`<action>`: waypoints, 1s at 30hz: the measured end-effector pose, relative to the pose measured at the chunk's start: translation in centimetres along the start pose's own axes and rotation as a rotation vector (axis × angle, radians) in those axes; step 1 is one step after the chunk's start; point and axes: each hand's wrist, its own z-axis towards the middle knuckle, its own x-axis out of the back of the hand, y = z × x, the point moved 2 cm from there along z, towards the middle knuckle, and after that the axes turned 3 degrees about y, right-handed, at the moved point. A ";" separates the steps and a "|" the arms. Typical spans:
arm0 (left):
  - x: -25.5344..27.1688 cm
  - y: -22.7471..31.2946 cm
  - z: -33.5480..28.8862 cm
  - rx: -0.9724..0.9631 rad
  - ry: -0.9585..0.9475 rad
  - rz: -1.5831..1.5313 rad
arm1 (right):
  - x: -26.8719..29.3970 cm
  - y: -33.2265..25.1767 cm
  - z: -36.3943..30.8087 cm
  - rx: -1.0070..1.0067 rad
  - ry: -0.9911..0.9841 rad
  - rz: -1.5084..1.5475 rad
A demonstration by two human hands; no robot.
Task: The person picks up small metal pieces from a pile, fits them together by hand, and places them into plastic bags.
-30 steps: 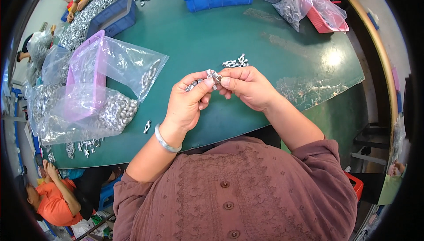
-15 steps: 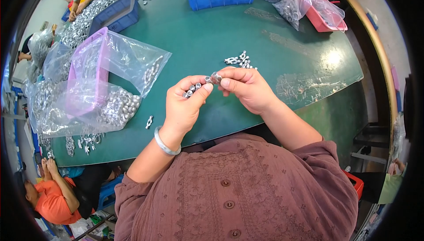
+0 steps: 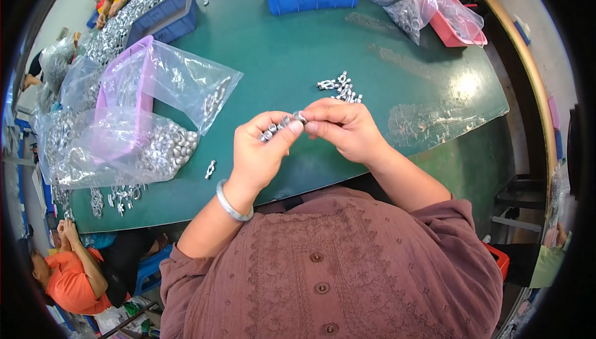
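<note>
Small silver metal ring (image 3: 298, 116) sits right of the lilac plastic basket (image 3: 144, 94), at both your hands' fingertips, neither nearer. Long axis: too small to tell. Your left hand (image 3: 261, 146) grasps a row of short silver metal tubes (image 3: 272, 128); your right hand (image 3: 347, 129) appears to pinch the ring. Surface: scuffed green tabletop (image 3: 279, 53). Room: orange-shirted co-worker (image 3: 77, 284) below-left of the basket.
</note>
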 end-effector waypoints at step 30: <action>0.2 -3.4 0.8 0.821 -0.290 -0.964 | -0.6 -0.6 1.0 -0.622 -0.020 0.400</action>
